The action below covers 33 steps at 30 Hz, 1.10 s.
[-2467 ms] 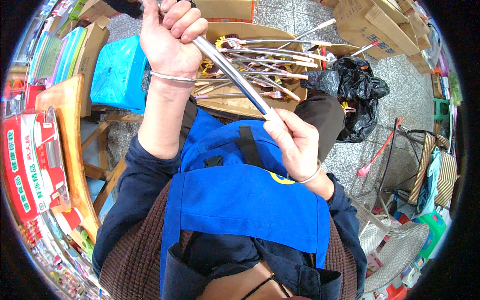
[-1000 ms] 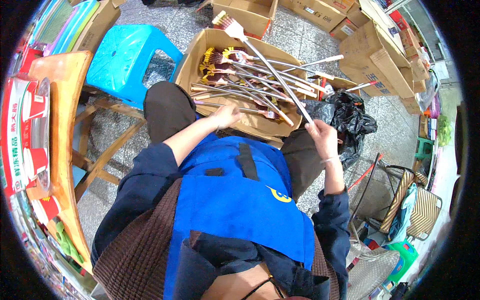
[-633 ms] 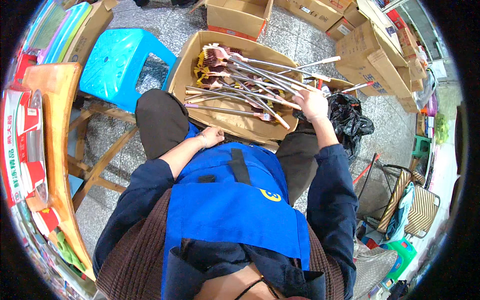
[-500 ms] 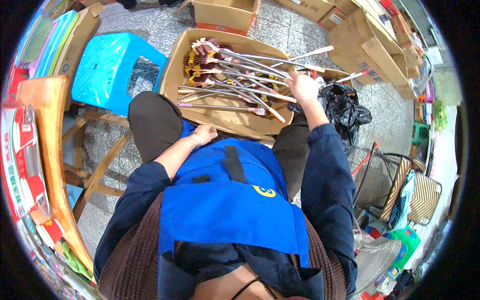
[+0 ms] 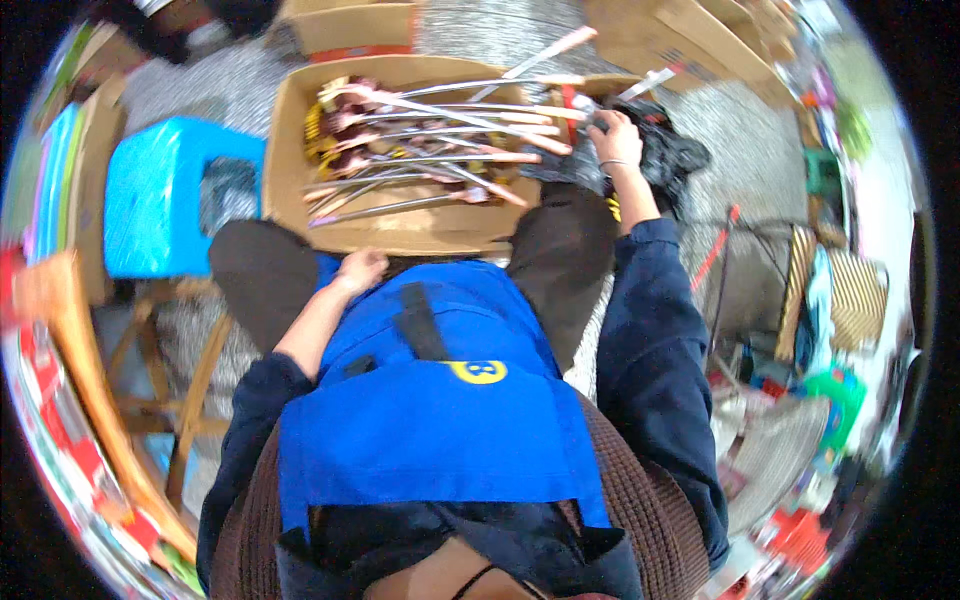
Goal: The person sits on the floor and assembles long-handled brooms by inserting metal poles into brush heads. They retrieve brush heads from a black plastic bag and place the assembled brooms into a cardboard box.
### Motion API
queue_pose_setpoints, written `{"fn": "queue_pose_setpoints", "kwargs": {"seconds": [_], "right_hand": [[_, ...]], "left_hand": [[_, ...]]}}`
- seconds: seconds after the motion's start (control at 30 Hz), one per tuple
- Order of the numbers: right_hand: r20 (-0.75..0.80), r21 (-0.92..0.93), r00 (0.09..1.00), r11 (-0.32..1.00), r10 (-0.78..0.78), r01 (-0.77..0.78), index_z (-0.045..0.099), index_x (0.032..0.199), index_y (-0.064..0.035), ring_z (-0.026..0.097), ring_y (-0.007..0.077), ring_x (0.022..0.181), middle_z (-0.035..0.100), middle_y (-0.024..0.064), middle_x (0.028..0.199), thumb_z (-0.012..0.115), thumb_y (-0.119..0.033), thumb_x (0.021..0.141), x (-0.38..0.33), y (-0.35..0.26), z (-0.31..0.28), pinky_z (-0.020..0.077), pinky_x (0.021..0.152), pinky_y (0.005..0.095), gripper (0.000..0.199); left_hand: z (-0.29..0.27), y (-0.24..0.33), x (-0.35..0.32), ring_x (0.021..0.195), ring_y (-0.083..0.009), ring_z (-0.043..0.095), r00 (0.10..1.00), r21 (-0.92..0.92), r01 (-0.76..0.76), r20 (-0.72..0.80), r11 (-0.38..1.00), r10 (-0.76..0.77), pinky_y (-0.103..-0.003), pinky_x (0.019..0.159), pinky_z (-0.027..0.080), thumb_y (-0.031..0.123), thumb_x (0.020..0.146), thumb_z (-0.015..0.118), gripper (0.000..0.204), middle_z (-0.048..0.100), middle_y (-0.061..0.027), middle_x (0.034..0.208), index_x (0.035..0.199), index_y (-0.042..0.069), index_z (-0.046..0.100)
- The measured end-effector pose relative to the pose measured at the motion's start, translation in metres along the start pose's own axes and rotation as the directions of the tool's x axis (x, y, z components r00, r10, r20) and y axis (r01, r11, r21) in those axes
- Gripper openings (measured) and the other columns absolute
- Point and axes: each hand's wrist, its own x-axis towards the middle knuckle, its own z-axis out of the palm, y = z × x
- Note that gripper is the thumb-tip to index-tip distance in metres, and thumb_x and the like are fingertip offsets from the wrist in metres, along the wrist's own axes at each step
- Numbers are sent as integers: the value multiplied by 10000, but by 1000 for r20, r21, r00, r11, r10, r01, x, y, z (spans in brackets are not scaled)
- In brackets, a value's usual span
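Observation:
Long-handled brushes point(image 5: 450, 132) lie in an open cardboard box point(image 5: 400, 238) in front of my knees. They have metal shafts, pale pink grips and brown and yellow bristles. At the box's right side, my right hand point(image 5: 617, 140) is closed, its fingers curled into a black plastic bag point(image 5: 672, 150). Close by, the brushes' grip ends stick out over the box edge. My left hand point(image 5: 362, 269) rests at the top of my blue apron point(image 5: 430, 430), just short of the box's near wall. Its fingers are loosely curled, and I see nothing in them.
A blue plastic stool point(image 5: 150, 200) stands left of the box. Beside it are a wooden plank point(image 5: 75, 330) and wooden legs. More cartons point(image 5: 690, 40) stand at the far side. On the right are a striped bag point(image 5: 858, 305), a red stick point(image 5: 712, 258) and a green plastic item point(image 5: 835, 400).
My right hand has left the brush grips and moved onto the black bag. My left hand has stayed near the box's near wall. The whole view has shifted, with some blur.

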Motion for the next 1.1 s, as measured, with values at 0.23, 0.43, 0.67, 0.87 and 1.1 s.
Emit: {"fn": "queue_pose_setpoints", "kwargs": {"seconds": [0.23, 0.43, 0.67, 0.87, 1.1], "right_hand": [[-100, 314, 752, 738, 651, -597, 691, 901, -79, 652, 225, 772, 676, 104, 836, 625, -170, 708, -90, 168, -15, 498, 730, 308, 223], [142, 382, 804, 718, 577, -582, 699, 820, -89, 646, 251, 721, 660, 133, 766, 615, -187, 690, -122, 188, 34, 501, 700, 327, 184], [310, 495, 601, 414, 737, -764, 649, 927, 7, 644, 263, 768, 662, 155, 840, 736, -216, 633, -129, 168, 108, 496, 713, 333, 379], [96, 280, 384, 345, 918, -896, 640, 880, 18, 638, 322, 834, 650, 199, 862, 753, -328, 583, -130, 178, 120, 501, 745, 366, 470], [61, 345, 449, 403, 892, -848, 535, 1141, -39, 582, 354, 973, 591, 222, 1066, 683, -315, 681, -122, 174, 104, 451, 840, 419, 557]], "left_hand": [[-12, -3, -1, 578, -117, 535, 995, -10, 101, -21, 995, -101, -249, 498, 457, 89, 848, 534, 133, 578, -63, 742, 965, 28, 525], [-15, 7, -8, 559, -128, 529, 991, 34, 113, -69, 993, -111, -256, 496, 445, 58, 841, 524, 96, 582, -68, 721, 926, 15, 525], [-19, 16, -25, 561, -124, 545, 974, 194, 165, -183, 967, -130, -258, 475, 450, 53, 824, 535, 76, 591, -73, 720, 886, 10, 546], [-21, 22, -32, 546, -120, 540, 978, 217, 146, -181, 965, -107, -257, 482, 445, 42, 814, 537, 87, 600, -68, 702, 887, -5, 547], [-20, 28, -37, 545, -115, 527, 988, 273, 98, -146, 957, -60, -251, 497, 437, 39, 825, 542, 75, 595, -61, 699, 889, 0, 542]]}}
